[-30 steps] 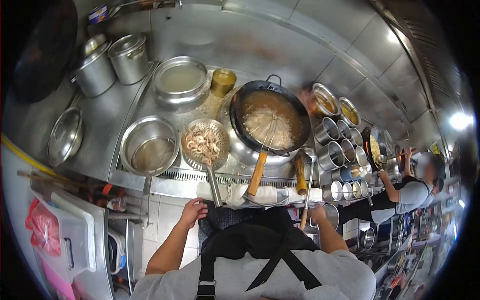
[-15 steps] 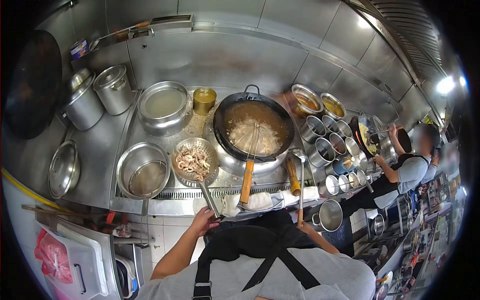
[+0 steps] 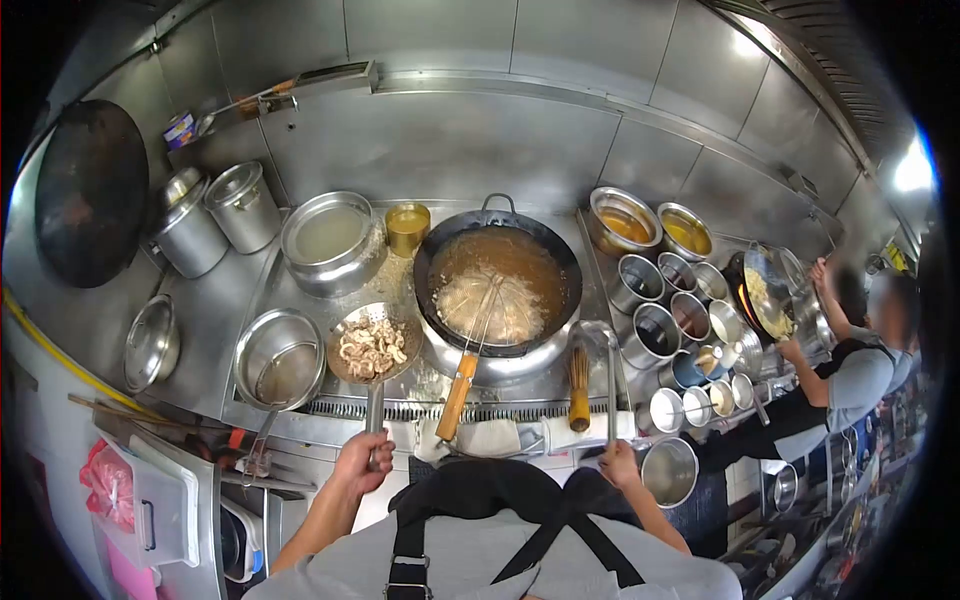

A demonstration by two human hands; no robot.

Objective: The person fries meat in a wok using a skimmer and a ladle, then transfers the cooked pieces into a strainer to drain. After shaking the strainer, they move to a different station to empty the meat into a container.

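My left hand (image 3: 360, 461) grips the long handle of a perforated metal strainer (image 3: 373, 343) that holds pale chopped pieces, raised between a steel pot (image 3: 282, 358) and the black wok (image 3: 497, 282). The wok holds bubbling brown oil with frying food, and a wire skimmer with a wooden handle (image 3: 456, 392) leans in it. My right hand (image 3: 620, 463) holds the handle of a long metal ladle (image 3: 607, 381) that stands upright at the stove's front right. A bamboo brush (image 3: 579, 385) stands between the skimmer and the ladle.
Steel pots with lids (image 3: 220, 215) sit at the back left, beside a basin of liquid (image 3: 328, 236) and a yellow sauce tin (image 3: 407, 227). Several seasoning containers (image 3: 672, 299) line the right. A co-worker (image 3: 850, 365) tosses a wok at the far right. Folded cloths (image 3: 490, 438) lie along the stove's front edge.
My left hand has closed on the strainer handle and lifted the strainer slightly. My right hand has slid up onto the ladle handle. The view has shifted left and down.
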